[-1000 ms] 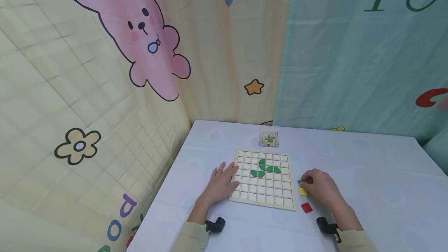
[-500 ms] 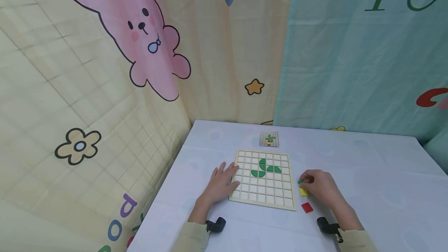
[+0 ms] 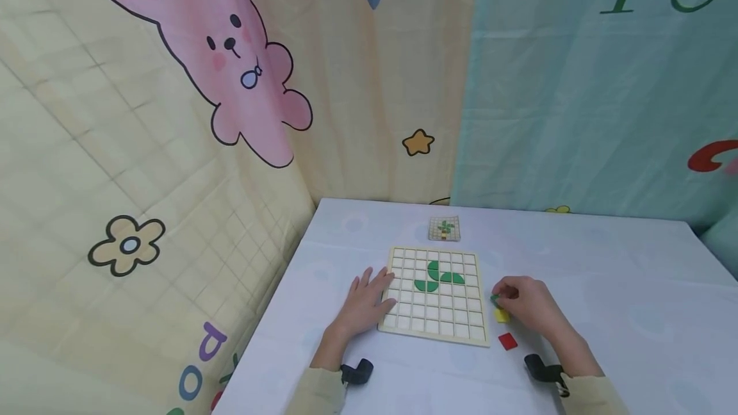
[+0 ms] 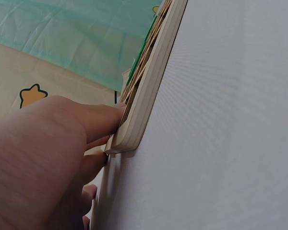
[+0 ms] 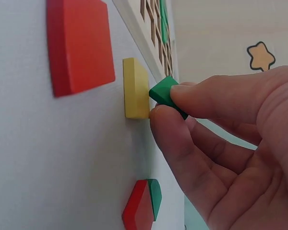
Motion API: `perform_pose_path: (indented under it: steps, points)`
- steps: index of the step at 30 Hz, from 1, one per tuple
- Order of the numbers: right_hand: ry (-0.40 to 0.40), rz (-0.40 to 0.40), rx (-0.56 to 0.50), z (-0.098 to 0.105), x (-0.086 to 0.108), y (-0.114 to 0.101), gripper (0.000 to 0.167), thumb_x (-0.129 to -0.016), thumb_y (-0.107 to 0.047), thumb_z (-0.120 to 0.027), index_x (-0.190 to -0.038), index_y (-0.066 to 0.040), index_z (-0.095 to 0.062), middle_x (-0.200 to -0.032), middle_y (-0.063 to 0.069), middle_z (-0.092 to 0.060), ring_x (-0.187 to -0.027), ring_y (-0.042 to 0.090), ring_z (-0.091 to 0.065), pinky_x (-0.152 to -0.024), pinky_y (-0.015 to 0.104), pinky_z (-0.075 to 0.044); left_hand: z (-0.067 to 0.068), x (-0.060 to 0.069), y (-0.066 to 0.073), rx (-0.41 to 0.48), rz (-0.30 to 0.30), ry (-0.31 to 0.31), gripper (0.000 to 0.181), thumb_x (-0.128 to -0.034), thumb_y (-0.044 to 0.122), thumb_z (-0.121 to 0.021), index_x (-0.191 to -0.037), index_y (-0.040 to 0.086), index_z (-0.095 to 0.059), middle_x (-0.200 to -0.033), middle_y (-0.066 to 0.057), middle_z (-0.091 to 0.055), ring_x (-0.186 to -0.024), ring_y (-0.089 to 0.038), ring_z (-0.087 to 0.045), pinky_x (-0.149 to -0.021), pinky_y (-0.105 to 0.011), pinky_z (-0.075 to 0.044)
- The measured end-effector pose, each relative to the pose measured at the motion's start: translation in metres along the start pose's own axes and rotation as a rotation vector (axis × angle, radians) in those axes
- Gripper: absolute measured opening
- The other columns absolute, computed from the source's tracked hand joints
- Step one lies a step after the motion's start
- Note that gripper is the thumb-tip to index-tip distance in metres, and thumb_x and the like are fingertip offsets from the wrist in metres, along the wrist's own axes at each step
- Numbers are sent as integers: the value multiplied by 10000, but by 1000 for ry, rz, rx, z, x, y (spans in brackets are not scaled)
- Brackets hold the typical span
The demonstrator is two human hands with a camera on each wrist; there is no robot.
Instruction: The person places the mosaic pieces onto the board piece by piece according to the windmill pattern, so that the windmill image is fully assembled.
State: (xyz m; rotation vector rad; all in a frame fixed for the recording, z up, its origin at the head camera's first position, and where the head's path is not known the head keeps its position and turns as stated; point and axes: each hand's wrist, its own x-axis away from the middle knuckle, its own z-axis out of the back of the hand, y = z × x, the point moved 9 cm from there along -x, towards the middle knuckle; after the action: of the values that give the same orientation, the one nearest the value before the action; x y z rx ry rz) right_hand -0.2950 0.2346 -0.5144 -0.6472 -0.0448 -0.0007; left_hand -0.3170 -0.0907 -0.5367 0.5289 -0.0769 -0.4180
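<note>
A square grid board lies on the table with several green quarter-round pieces in its cells. My left hand rests with spread fingers on the board's left edge; in the left wrist view the hand touches the board's corner. Right of the board, my right hand pinches a small green piece between thumb and forefinger, as the right wrist view shows. Beside those fingertips stands a yellow piece, with a red square piece nearer the wrist camera.
Behind the board lies a small pattern card. Another red piece and a green piece lie together beneath my right hand in the right wrist view. Printed curtains hang behind and left of the table.
The green piece between my right fingertips has tilted slightly. The left hand stays on the board, and the head view has shifted a little.
</note>
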Motion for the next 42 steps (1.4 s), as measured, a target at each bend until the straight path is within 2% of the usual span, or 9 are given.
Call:
perform_pose_path:
  steps: [7, 13, 21, 34, 42]
  points:
    - [0, 27, 8, 4, -1, -7, 100, -868, -59, -757, -952, -113, -745, -847, -8, -658, -797, 193, -578, -686, 354, -550, 3, 0, 2, 18, -16, 5, 606, -1030, 395, -543, -1568, 168, -383, -1644, -40, -276, -1534, -335, -81, -1206, -578, -55]
    - [-4, -11, -27, -1, 0, -10, 142, -867, -69, -770, -1001, -118, -764, -852, -8, -661, -792, 197, -570, -675, 323, -541, 2, -1, 0, 4, -10, 1, 610, -1026, 404, -544, -1568, 174, -385, -1644, -36, -278, -1534, -332, -84, -1207, -577, -58]
    - [20, -6, -59, -3, -3, -20, 159, -877, -63, -753, -1030, -95, -778, -918, -1, -699, -828, 192, -594, -722, 343, -565, 2, -1, 0, 13, -18, 12, 611, -1023, 397, -553, -1561, 155, -395, -1639, -51, -289, -1530, -349, -96, -1204, -586, -59]
    - [29, -5, -114, -7, -6, -34, 133, -869, -57, -736, -979, -128, -754, -893, 21, -643, -858, 242, -574, -626, 309, -515, 3, -1, 2, 4, -16, 12, 603, -1025, 382, -554, -1563, 161, -393, -1639, -44, -288, -1530, -349, -97, -1204, -586, -59]
    - [49, 10, -106, -10, -10, -40, 176, -895, -72, -723, -1066, -104, -751, -838, 34, -597, -799, 232, -538, -572, 314, -475, 2, -1, 2, -10, -14, 7, 604, -1028, 391, -544, -1567, 169, -384, -1642, -40, -280, -1531, -348, -94, -1203, -586, -58]
